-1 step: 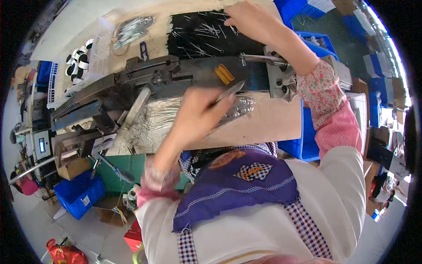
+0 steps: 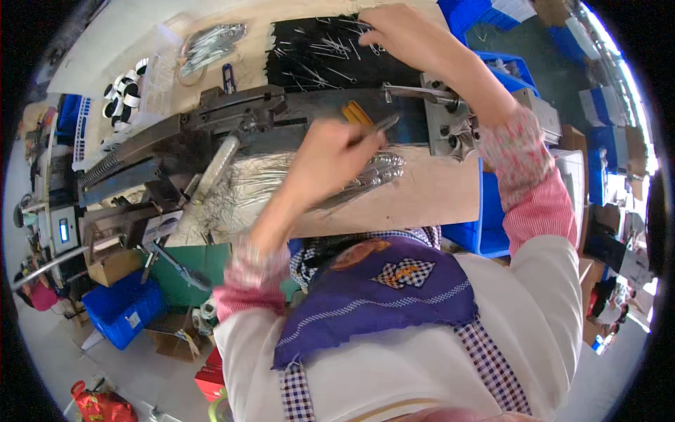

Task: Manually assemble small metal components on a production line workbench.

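My left hand (image 2: 327, 160), blurred by motion, is closed round a slim grey pointed metal tool (image 2: 386, 124); its exact kind is unclear. The tool's tip points up and right, beside a small yellow block (image 2: 357, 112) on the bench fixture. Shiny scissor-like metal pieces (image 2: 383, 171) lie in a bundle below and right of this hand. At the far edge, my right hand (image 2: 401, 27) reaches over a black mat (image 2: 288, 69), thumb and fingers apart, close to thin metal pieces. Loose slender scissor-like pieces (image 2: 330, 48) are scattered on that mat.
A long dark metal fixture (image 2: 211, 116) crosses the bench, with a metal clamp mechanism (image 2: 450, 116) at its right end. A clear basket (image 2: 160, 84) with black-and-white rolls stands left, near a bagged bundle of metal pieces (image 2: 211, 49). Blue bins (image 2: 492, 221) stand right.
My left hand has shifted slightly away from me, toward the yellow block, with the grey tool in it. My right hand stays over the black mat.
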The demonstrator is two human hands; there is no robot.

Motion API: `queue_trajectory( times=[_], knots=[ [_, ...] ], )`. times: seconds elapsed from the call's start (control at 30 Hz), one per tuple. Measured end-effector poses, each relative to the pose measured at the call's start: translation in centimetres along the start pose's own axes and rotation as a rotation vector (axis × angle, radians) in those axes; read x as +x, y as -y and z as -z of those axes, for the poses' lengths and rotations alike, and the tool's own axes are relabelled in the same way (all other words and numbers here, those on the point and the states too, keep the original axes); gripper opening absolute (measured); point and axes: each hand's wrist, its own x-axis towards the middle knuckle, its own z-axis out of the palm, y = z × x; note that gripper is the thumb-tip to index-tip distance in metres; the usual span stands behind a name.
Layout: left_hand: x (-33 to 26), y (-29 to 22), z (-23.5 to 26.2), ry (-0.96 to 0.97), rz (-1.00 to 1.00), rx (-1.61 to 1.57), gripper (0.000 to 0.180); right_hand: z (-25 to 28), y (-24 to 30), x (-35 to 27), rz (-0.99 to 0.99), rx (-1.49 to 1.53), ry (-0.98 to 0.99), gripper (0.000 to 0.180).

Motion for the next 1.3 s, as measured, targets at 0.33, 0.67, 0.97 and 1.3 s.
queue_trajectory(
  times=[0.33,0.67,0.97,1.3],
  knots=[
    [0.5,0.0,3.5,-0.428,-0.306,0.993,0.015,-0.8,5.2,-2.6,0.392,0.294,-0.116,0.018],
    [-6.8,2.8,-0.3,-0.620,0.032,-1.150,0.038,-4.1,7.7,0.0,0.232,0.438,-0.147,0.019],
    [-4.6,6.4,-2.0,-0.626,0.094,-0.337,0.021,-4.1,8.4,0.4,0.218,0.388,-0.139,0.013],
    [-15.3,13.6,6.5,-1.165,0.468,-0.781,0.043,-8.3,9.1,-8.8,-0.235,0.069,-0.006,0.030]
  ],
)
